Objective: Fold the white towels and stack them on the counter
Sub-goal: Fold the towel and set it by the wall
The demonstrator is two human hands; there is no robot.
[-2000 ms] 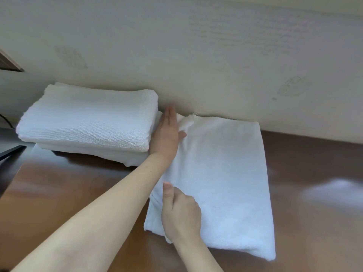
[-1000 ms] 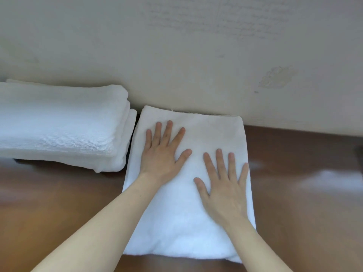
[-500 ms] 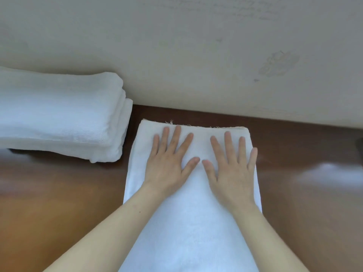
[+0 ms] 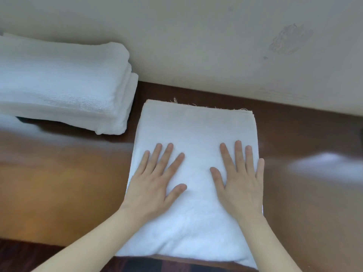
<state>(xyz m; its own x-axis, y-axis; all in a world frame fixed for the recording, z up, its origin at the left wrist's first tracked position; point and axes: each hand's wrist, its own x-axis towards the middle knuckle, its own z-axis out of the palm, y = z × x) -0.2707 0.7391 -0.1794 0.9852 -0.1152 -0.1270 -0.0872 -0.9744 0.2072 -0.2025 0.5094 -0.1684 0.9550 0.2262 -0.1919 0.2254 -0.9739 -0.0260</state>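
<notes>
A folded white terry towel (image 4: 196,130) lies flat at the centre of the frame on the glossy brown wooden surface (image 4: 59,183). Its far edge, with a few loose frayed threads (image 4: 174,101), lies near the cream-coloured wall (image 4: 196,46) but apart from it; a strip of bare surface shows between them. Its near edge reaches the front edge of the surface at the bottom of the frame.

Both hands rest palm-down on the towel, fingers straight and spread wide, holding nothing. The left hand (image 4: 155,187) presses the left half of the towel, with its outer edge close to the towel's left border. The right hand (image 4: 240,185) presses the right half, and its little finger lies along the towel's right border. The two thumbs point toward each other, with a band of towel between them. Both bare forearms enter from the bottom of the frame.

A stack of folded white towels (image 4: 59,81) sits on the same surface in the upper left of the frame, against the wall. It lies just beside the far left corner of the flat towel, with a narrow gap of dark surface between them.

A dull scuffed patch (image 4: 290,40) marks the wall in the upper right of the frame.
</notes>
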